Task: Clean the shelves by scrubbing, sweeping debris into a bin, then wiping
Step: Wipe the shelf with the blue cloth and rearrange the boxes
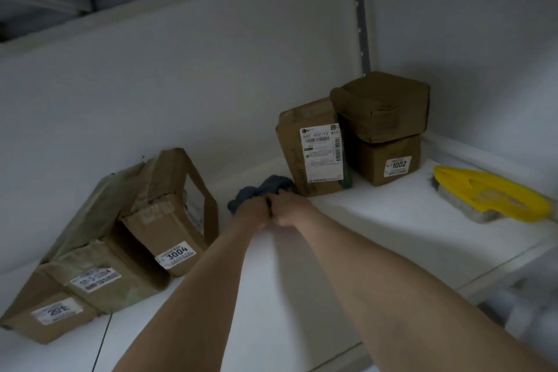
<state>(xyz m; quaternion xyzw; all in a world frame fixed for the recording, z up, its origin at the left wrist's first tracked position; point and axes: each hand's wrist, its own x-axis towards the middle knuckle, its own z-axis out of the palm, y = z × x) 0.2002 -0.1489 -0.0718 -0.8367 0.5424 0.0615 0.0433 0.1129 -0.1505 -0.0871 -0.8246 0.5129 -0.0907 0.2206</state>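
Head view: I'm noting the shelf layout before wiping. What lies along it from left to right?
Leaning pile of boxes → blue cloth → tall box with shipping label → box marked 1002, parcel on top → yellow brush.

One head-worn view looks forward and down along the person's forearms (211, 296) onto the white shelf (377, 220), facing its back wall (181, 84) from close in; the frame sits tilted, with cardboard parcels (120, 251) at near left and others far right
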